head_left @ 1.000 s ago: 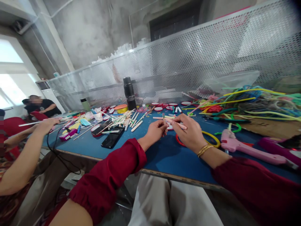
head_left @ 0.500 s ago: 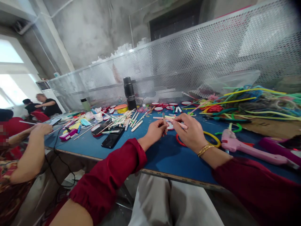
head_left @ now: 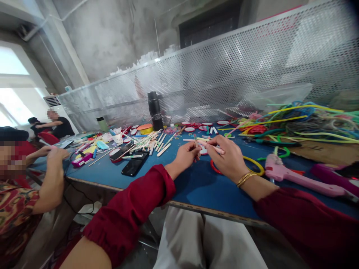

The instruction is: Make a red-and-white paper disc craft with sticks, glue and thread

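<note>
Over the blue table [head_left: 179, 186], my left hand [head_left: 183, 158] pinches a short, pale stick [head_left: 195, 138] that stands upright between thumb and fingers. My right hand [head_left: 228, 155] is closed around a slim pink pen-like stick [head_left: 218, 149], its tip close to the short stick. Whether the two touch I cannot tell. A small round white piece [head_left: 203, 150] lies behind the hands, partly covered. Under my right hand are a red ring [head_left: 215, 168] and a yellow ring [head_left: 259, 167], both partly hidden.
To the right lie a pink glue gun [head_left: 297, 175] and a tangle of coloured strips [head_left: 308, 119]. On the left are a black phone [head_left: 135, 164], scattered pale sticks [head_left: 162, 149] and a black bottle [head_left: 155, 112]. A co-worker's hand [head_left: 57, 153] works at far left.
My hands hold nearly the same pose, with the pink stick still against or near the short one. The co-worker at left has leaned in and shifted their arms rightward.
</note>
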A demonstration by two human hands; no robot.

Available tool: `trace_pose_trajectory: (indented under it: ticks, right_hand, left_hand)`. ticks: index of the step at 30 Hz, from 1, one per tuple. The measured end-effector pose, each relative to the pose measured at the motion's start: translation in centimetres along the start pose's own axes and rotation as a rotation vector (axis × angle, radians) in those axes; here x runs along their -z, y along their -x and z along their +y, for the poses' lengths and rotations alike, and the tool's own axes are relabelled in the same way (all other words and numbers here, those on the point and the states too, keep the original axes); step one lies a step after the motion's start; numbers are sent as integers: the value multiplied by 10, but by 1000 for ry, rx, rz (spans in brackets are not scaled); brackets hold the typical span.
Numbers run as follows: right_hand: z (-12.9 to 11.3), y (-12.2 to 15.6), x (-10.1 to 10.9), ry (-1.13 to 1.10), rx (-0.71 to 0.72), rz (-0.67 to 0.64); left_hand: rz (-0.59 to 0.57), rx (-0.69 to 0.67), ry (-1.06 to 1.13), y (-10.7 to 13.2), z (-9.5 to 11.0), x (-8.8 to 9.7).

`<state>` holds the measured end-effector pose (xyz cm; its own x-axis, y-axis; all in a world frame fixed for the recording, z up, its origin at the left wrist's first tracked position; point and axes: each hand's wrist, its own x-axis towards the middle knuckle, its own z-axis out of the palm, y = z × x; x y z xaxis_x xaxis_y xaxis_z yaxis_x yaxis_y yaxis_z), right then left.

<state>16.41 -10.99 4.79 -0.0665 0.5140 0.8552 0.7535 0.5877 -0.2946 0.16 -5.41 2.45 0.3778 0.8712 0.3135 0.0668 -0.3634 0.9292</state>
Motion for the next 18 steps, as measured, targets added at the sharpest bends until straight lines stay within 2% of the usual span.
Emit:
trace_pose_trajectory:
  ticks: [18]
  right_hand:
    - [-3, 0, 1, -16, 1, -11]
  left_hand:
    - [-6, 16, -1, 1, -1, 0]
